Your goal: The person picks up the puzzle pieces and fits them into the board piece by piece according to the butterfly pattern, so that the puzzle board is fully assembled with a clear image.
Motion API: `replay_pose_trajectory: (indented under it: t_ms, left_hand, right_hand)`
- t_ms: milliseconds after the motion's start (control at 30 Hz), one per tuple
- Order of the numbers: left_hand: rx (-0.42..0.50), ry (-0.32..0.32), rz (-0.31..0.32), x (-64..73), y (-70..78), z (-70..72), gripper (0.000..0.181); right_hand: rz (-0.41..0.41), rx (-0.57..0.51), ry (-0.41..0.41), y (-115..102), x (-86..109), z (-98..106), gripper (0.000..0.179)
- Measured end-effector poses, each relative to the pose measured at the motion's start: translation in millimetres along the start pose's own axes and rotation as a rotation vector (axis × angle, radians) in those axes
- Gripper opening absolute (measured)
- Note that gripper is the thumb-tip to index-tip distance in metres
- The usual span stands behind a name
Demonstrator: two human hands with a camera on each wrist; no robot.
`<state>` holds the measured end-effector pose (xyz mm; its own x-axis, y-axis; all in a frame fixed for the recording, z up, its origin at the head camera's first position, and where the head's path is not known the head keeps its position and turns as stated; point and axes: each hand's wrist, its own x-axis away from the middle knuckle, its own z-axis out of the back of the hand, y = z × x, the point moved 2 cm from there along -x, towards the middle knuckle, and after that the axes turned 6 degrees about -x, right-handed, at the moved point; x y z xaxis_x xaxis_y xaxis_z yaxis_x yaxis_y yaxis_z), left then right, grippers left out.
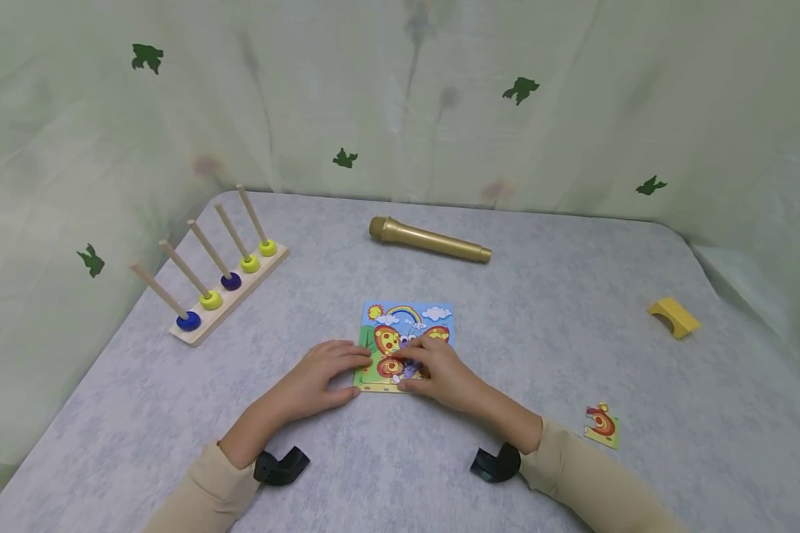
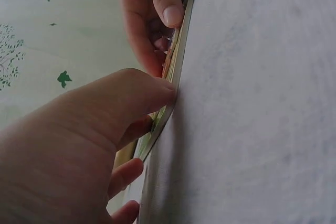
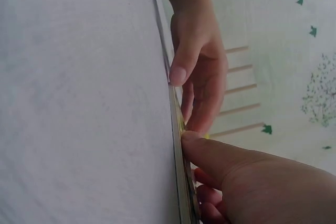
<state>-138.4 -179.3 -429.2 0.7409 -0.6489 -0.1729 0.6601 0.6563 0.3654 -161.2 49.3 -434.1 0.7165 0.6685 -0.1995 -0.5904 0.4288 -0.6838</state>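
Note:
A square picture puzzle (image 1: 410, 314) with a butterfly, sun and rainbow lies on the table. The left hand (image 1: 323, 377) rests at its left side, fingertips on the edge and thumb by the near corner. Over the lower part of the puzzle bends the right hand (image 1: 443, 374), its fingers curled. Thumb and fingertips pinch at a puzzle piece with an orange-red swirl (image 1: 390, 368), lower left in the picture. The lower right of the puzzle is hidden under this hand. In the left wrist view the puzzle's edge (image 2: 178, 51) shows between both hands.
A loose puzzle piece (image 1: 601, 426) lies at the right. Beyond it sits a yellow arch block (image 1: 676, 318). A gold toy microphone (image 1: 430, 238) lies behind the puzzle. To the left stands a wooden peg stand (image 1: 230, 303) with blue and yellow rings.

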Motion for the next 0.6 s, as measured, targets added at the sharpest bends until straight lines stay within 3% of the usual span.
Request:
replay_pose_trajectory:
  t_ms: [200, 433, 600]
  left_hand:
    - [-0.046, -0.007, -0.028, 1.5, 2.7, -5.2, 0.038]
    - [-0.051, -0.025, -0.001, 2.3, 4.5, -5.8, 0.035]
    - [-0.059, -0.028, -0.003, 0.6, 6.4, -4.2, 0.036]
  right_hand:
    - [-0.004, -0.021, 0.006, 2.1, -0.7, -2.1, 0.042]
    - [0.006, -0.022, 0.025, 0.7, -0.8, -2.4, 0.042]
    - [-0.006, -0.071, -0.073, 2.7, -1.0, 4.5, 0.042]
